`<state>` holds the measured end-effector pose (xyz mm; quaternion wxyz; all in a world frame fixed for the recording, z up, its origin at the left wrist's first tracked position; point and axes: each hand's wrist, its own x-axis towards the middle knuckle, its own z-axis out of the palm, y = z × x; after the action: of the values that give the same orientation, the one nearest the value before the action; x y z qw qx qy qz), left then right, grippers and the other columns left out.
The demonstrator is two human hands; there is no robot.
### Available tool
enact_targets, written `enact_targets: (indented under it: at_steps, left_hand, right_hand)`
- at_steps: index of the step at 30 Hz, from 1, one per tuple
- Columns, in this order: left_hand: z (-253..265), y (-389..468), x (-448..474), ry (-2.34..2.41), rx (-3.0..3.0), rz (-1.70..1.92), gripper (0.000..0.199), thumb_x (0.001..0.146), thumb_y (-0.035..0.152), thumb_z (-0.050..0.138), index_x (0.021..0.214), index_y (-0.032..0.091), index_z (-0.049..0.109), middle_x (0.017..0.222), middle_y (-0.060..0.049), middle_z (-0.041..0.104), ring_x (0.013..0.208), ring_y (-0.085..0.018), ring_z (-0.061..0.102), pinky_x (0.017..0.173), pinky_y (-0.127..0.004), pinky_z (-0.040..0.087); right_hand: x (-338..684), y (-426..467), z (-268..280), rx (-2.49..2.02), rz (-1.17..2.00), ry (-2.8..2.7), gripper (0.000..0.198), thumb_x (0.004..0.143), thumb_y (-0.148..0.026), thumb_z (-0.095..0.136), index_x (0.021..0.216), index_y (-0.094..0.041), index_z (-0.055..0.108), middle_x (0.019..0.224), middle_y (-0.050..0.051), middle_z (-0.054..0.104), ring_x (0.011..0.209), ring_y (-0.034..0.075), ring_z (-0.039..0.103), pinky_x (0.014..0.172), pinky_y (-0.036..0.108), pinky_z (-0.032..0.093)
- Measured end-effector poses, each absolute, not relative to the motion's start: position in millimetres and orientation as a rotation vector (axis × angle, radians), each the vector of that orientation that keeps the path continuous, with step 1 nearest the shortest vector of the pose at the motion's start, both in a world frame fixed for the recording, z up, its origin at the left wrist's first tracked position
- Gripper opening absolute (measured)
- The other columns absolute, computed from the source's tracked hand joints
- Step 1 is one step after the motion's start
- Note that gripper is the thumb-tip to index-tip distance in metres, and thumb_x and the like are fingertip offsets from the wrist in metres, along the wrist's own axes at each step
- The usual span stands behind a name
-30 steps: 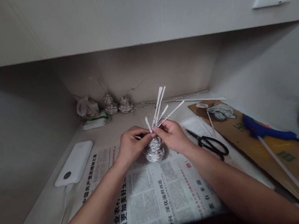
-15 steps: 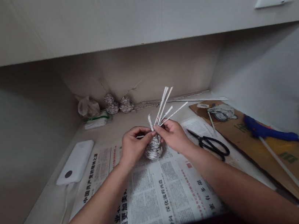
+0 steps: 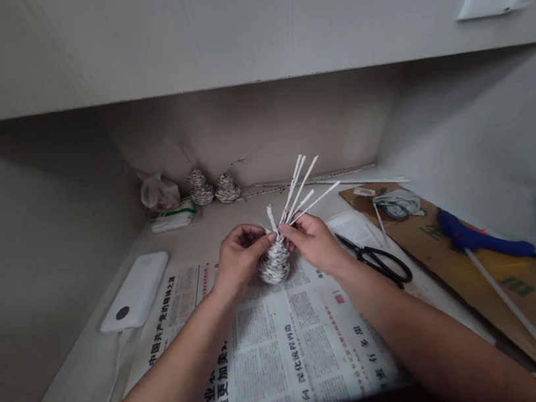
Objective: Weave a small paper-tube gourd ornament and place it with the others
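Observation:
Between my two hands is a small woven paper gourd (image 3: 275,265), its rounded base over the newspaper (image 3: 265,361). My left hand (image 3: 243,254) pinches the upper left side of the gourd with thumb and fingers. At the upper right, my right hand (image 3: 314,240) is closed around the base of several white paper strips (image 3: 301,183), which fan up and to the right. One short strip (image 3: 271,217) stands up between the hands. My fingers partly hide the top of the weave.
Black scissors (image 3: 379,262) lie right of my right hand. A cardboard sheet (image 3: 504,287) carries a blue glue gun (image 3: 483,240) and a wound white bundle (image 3: 399,202). Two finished-looking woven gourds (image 3: 200,187) stand at the back left. A white power bank (image 3: 135,291) with a cable lies left.
The free strips have swung slightly to the right, and my right hand has shifted a little with them. A small gap now shows between the thumbs. My left hand stays nearly still.

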<state>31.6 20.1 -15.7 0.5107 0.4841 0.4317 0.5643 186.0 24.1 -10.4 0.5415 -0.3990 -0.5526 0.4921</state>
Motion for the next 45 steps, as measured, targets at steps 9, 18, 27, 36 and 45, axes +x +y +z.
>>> enact_targets:
  at_steps: [9,18,27,36,45]
  left_hand:
    - [-4.8,19.3,17.2,0.621,1.037,0.879,0.035,0.076,0.030,0.071,0.106,0.012,0.071,0.095,-0.011,0.073,0.081,-0.018,0.065,0.078,-0.028,0.046]
    - [-22.0,25.1,19.4,0.713,0.935,0.908,0.026,0.069,0.027,0.078,0.093,0.017,0.073,0.077,-0.003,0.071,0.066,-0.011,0.061,0.064,-0.023,0.047]
    - [-19.6,15.9,20.6,0.571,0.927,0.789,0.029,0.062,0.023,0.083,0.088,0.016,0.072,0.082,-0.004,0.069,0.072,-0.012,0.061,0.071,-0.025,0.048]
    - [-13.4,18.5,16.5,0.691,1.076,0.854,0.030,0.052,0.017,0.086,0.077,0.013,0.070,0.071,-0.003,0.067,0.064,-0.011,0.058,0.064,-0.024,0.044]
    - [-10.2,18.9,23.8,0.856,1.131,0.971,0.027,0.054,0.020,0.084,0.075,0.014,0.068,0.065,0.000,0.062,0.056,-0.009,0.053,0.052,-0.023,0.039]
  right_hand:
    - [195.7,25.7,0.9,-0.792,1.291,-1.373,0.026,0.075,-0.044,0.070,0.078,-0.018,0.065,0.066,-0.001,0.061,0.061,0.012,0.051,0.060,0.026,0.044]
    - [199.2,25.8,-2.3,-0.729,1.332,-1.420,0.026,0.075,-0.035,0.073,0.097,-0.022,0.067,0.084,-0.002,0.066,0.079,0.013,0.058,0.079,0.028,0.045]
    - [193.6,19.6,-2.6,-0.698,1.494,-1.433,0.027,0.074,-0.036,0.073,0.098,-0.025,0.066,0.093,0.000,0.066,0.082,0.015,0.060,0.076,0.029,0.049]
    - [190.5,23.7,-8.1,-0.730,1.486,-1.396,0.027,0.068,-0.031,0.077,0.093,-0.022,0.069,0.088,-0.001,0.071,0.086,0.015,0.064,0.089,0.033,0.047]
    - [186.3,24.2,-12.9,-0.901,1.267,-1.407,0.021,0.072,-0.033,0.074,0.088,-0.022,0.067,0.083,0.001,0.068,0.075,0.014,0.062,0.070,0.028,0.049]
